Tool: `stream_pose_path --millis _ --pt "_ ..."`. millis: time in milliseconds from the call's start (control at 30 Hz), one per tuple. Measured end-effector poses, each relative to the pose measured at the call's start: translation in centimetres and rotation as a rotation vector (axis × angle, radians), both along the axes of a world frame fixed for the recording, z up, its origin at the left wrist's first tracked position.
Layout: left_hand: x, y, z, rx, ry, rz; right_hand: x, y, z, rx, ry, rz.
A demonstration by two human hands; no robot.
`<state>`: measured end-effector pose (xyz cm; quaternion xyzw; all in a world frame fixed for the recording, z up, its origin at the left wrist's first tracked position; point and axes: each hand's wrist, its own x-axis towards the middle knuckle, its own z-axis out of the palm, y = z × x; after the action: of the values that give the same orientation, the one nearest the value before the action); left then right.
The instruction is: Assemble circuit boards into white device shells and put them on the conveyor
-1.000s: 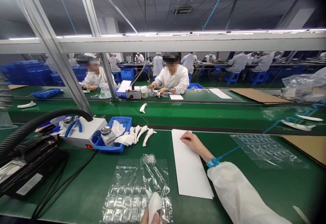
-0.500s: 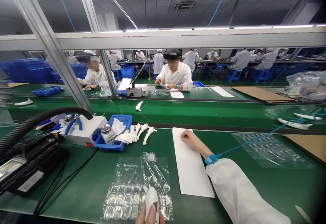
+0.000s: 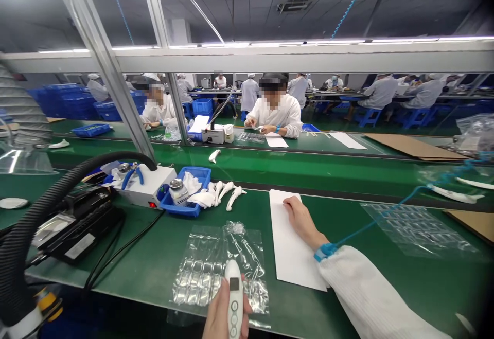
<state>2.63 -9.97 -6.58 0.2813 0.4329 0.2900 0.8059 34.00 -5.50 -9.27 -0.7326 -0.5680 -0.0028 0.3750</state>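
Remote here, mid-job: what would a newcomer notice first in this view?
The white handheld device upright in the left hand at bottom centre, above a clear plastic sheet. The right hand rests on a white paper sheet beside it. Farther left, a blue tray holds white cloths.

The bottom edge cuts off the left hand point(image 3: 221, 318).

Green workbench point(image 3: 127, 277); white paper point(image 3: 295, 264) (long sheet)
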Motion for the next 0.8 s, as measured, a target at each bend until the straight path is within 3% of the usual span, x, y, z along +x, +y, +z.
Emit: stream_pose_path --millis 100,200,267,333,533,800 --pt "-0.6 0.7 -0.5 -0.019 -0.042 -0.051 -4.9 -1.7 3.1 -0.001 0.106 0.126" --pt "-0.8 0.9 -1.2 0.035 -0.058 -0.060 -11.4 -4.4 6.1 -0.197 0.421 0.442" --pt "-0.7 0.7 -1.7 0.044 -0.036 -0.033 -14.9 -5.9 7.2 -0.315 0.545 0.551" --pt "-0.6 0.4 -2.0 0.031 -0.011 -0.006 -17.0 -6.6 7.3 -0.361 0.600 0.564" --pt "-0.3 -0.4 -2.6 0.022 -0.009 0.018 -17.8 -6.1 6.1 -0.346 0.663 0.537" --pt "-0.3 -0.6 -2.8 0.034 -0.021 -0.012 -17.8 -6.0 5.9 -0.347 0.745 0.546"
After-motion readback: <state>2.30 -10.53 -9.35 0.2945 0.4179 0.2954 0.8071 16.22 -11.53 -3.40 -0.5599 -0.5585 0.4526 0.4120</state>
